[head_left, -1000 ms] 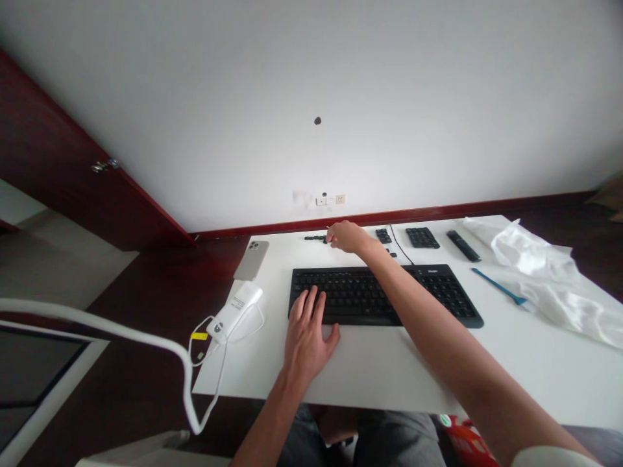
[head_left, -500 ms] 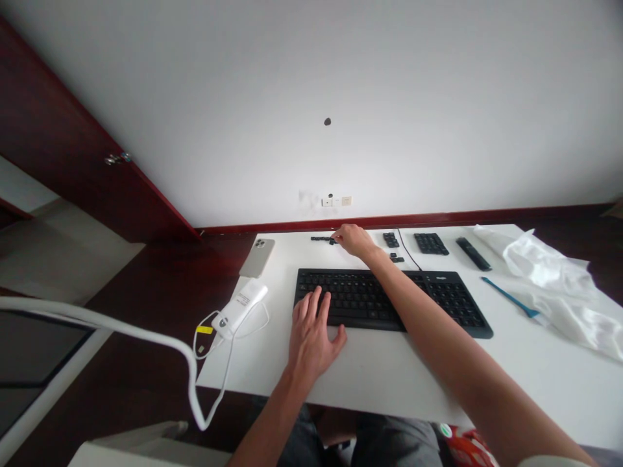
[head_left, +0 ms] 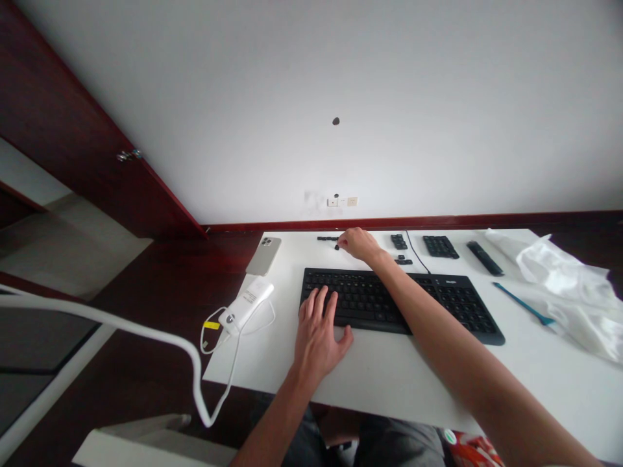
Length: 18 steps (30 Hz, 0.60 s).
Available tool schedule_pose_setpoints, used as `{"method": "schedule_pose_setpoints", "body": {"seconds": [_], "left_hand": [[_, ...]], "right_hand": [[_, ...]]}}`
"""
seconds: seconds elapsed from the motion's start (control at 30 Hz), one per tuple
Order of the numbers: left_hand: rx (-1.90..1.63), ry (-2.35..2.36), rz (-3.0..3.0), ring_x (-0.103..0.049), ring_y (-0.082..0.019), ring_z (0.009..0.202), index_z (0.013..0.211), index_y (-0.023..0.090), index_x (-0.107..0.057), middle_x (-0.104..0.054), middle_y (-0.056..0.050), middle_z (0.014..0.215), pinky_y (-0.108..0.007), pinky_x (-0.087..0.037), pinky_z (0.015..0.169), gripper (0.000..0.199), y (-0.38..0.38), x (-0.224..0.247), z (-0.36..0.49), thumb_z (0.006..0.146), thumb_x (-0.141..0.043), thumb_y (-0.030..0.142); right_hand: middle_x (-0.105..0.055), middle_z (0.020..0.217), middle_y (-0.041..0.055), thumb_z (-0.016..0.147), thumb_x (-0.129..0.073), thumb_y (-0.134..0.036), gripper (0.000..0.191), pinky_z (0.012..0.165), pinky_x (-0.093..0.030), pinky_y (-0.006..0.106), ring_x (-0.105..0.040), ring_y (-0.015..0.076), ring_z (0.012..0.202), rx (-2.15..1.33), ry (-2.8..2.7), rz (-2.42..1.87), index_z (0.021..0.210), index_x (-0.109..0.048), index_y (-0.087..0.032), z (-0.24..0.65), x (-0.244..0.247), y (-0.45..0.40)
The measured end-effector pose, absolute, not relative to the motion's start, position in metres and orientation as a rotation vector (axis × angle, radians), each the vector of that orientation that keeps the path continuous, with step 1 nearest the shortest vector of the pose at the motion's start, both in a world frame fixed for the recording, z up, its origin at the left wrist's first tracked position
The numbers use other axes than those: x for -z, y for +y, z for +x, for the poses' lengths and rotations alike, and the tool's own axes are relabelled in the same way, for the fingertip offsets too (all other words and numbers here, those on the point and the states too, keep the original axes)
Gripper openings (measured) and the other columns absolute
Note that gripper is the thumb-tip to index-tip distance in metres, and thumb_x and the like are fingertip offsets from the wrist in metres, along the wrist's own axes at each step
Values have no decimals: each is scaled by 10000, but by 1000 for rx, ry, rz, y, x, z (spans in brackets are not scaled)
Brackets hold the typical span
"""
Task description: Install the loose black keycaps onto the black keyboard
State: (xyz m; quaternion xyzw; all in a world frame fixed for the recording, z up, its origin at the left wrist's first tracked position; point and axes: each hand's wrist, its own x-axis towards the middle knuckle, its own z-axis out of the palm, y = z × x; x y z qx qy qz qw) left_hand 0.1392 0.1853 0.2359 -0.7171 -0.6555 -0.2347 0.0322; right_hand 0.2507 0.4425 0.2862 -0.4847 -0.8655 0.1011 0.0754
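A black keyboard (head_left: 370, 301) lies on the white table (head_left: 379, 376). My left hand (head_left: 318, 331) rests on its left end, fingers spread, holding nothing. Beyond the keyboard, my right hand (head_left: 359, 244) is closed, its fingertips down at a small black keycap (head_left: 337, 247); whether anything is between them is too small to tell. A short row of keycaps (head_left: 327, 238) sits just left of that hand. To its right are two small keycap groups (head_left: 398, 241) and a larger keycap block (head_left: 440, 246). My right forearm crosses over the keyboard and hides part of it.
At the table's left are a phone (head_left: 263, 255) and a white device (head_left: 246, 303) with a cable. A dark remote-like object (head_left: 485, 258), a blue brush (head_left: 523, 303) and a white plastic bag (head_left: 559, 266) lie at the right. A white tube (head_left: 146, 331) curves at lower left.
The whole view has shifted slightly, with the table and both hands appearing a little farther right. A keycap near my right fingertips now shows more clearly apart from the row.
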Motion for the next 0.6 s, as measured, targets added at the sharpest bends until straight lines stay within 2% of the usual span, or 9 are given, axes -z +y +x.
{"method": "schedule_pose_setpoints", "body": {"seconds": [0.1,0.27,0.43,0.6], "left_hand": [[728,-2013,-2212,-378,-359,1503,1543,166,-463,-434,-150,1622,-581,-391,1218,711,185,-235,140,877,-664,316],[731,-2002,-2191,-425,-355,1470,1542,155,-463,-442,-157,1620,-574,-403,1214,715,186,-232,140,876,-665,322],[743,-1981,-2184,-474,-361,1427,1526,175,-484,-485,-157,1589,-600,-419,1180,694,187,-231,139,873,-666,324],[754,-1987,-2188,-487,-345,1404,1489,144,-518,-475,-162,1591,-571,-416,1185,632,187,-234,139,897,-645,322]], "right_hand": [[-799,1035,133,966,-572,-235,274,887,-531,322,-742,269,1005,-296,-2601,-1453,1055,-830,-207,247,-289,439],[-789,1111,120,939,-662,-265,218,909,-543,329,-736,274,1034,-269,-2625,-1413,1094,-808,-221,241,-286,435],[-790,1070,154,907,-647,-140,242,942,-545,361,-746,294,1016,-256,-2679,-1388,1087,-803,-179,234,-276,433],[-798,1034,153,895,-609,-68,278,941,-538,337,-752,278,994,-289,-2714,-1344,1060,-810,-166,229,-274,428]]}}
